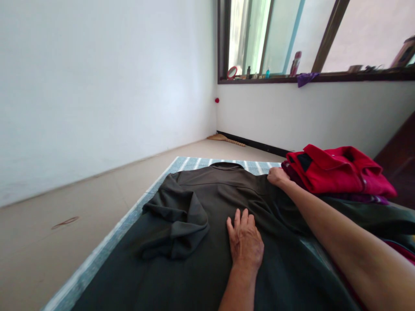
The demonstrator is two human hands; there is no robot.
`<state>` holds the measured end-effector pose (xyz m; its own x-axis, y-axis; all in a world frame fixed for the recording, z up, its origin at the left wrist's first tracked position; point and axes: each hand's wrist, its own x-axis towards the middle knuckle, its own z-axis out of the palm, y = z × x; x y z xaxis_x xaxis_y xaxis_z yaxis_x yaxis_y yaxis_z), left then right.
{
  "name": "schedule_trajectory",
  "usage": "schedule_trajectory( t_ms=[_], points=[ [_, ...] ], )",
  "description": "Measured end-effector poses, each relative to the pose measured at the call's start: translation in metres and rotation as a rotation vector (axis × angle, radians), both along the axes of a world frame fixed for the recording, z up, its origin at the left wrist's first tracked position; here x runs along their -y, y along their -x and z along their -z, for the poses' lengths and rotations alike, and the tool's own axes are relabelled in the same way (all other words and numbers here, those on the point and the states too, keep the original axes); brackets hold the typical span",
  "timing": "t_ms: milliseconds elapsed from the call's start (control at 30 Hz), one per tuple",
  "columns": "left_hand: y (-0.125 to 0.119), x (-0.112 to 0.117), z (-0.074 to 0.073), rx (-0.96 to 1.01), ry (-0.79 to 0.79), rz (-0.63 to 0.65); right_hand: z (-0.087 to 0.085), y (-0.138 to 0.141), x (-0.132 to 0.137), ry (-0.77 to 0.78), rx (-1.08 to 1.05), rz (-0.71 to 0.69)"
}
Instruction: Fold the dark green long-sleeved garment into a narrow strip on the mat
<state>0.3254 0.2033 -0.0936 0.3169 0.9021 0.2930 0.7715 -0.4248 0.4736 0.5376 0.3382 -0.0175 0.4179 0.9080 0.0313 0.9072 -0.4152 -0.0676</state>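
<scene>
A dark shirt (220, 207) lies spread out with its collar pointing away from me. Its left sleeve is folded in over the body, while the other stretches out to the right. My left hand (244, 242) rests flat on the middle of the shirt, fingers spread. Up at the right shoulder, my right hand (278, 176) is closed on the shirt's cloth; its fingertips are partly hidden. Under the shirt is a blue and white striped mat (191, 163), visible along the left and far edges.
Right of my right hand sits a stack of folded clothes with a red jacket (337, 170) on top. A broom (223, 138) lies by the far corner. White walls (106, 86) close off the left and back. Small items, including a round mirror (232, 72), line the windowsill.
</scene>
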Motion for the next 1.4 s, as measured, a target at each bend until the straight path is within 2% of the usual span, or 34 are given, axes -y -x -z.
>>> schedule_trajectory(
  t_ms=[133,433,600,700,800,933,1100,1233,1300,1400],
  points=[
    [0.002,-0.002,-0.002,-0.016,0.056,0.077,-0.006,-0.010,0.004,-0.014,0.095,-0.037],
    [0.001,-0.001,-0.006,-0.055,0.056,0.095,0.012,-0.006,-0.003,0.017,0.185,-0.062],
    [0.001,0.001,-0.008,-0.054,0.024,0.140,0.017,-0.001,0.001,0.033,0.220,-0.082],
    [0.002,0.002,-0.009,-0.058,0.004,0.162,0.015,0.010,0.007,0.003,0.259,-0.151],
    [0.002,0.002,-0.010,-0.078,0.002,0.168,0.011,0.023,0.018,-0.012,0.290,-0.253],
    [0.002,0.001,-0.011,-0.110,0.016,0.171,0.007,0.031,0.044,0.050,0.302,-0.338],
    [0.001,0.000,-0.012,-0.151,0.013,0.168,0.014,0.015,0.078,0.129,0.314,-0.379],
    [0.002,0.001,-0.015,-0.153,0.008,0.169,0.016,0.004,0.090,0.138,0.327,-0.356],
    [0.002,0.002,-0.016,-0.146,0.016,0.172,0.013,0.013,0.097,0.096,0.332,-0.369],
    [0.002,0.004,-0.017,-0.135,0.038,0.170,0.012,0.044,0.115,0.032,0.317,-0.473]
  ],
)
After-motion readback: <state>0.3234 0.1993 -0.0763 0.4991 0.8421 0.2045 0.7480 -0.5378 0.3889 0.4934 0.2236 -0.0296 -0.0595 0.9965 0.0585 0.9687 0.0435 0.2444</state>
